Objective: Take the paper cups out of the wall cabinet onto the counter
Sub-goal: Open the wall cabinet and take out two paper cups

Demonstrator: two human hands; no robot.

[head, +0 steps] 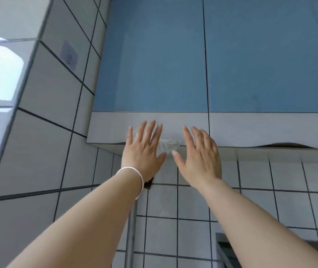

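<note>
The wall cabinet has two blue doors, the left door (154, 60) and the right door (270, 60), both closed, with a pale grey strip (107, 128) along the bottom edge. My left hand (143, 149), a silver bangle on its wrist, and my right hand (200, 153) are raised side by side in front of that strip on the left door, fingers spread, holding nothing. A crumpled bit of clear plastic (168, 145) shows between the hands at the door's lower edge. No paper cups are in view.
White tiled wall (270, 190) runs below and left of the cabinet. A vertical metal pipe (131, 238) stands under my left wrist. A metal rack corner (222, 246) sits at the lower right. A small hook plate (68, 55) is on the left tiles.
</note>
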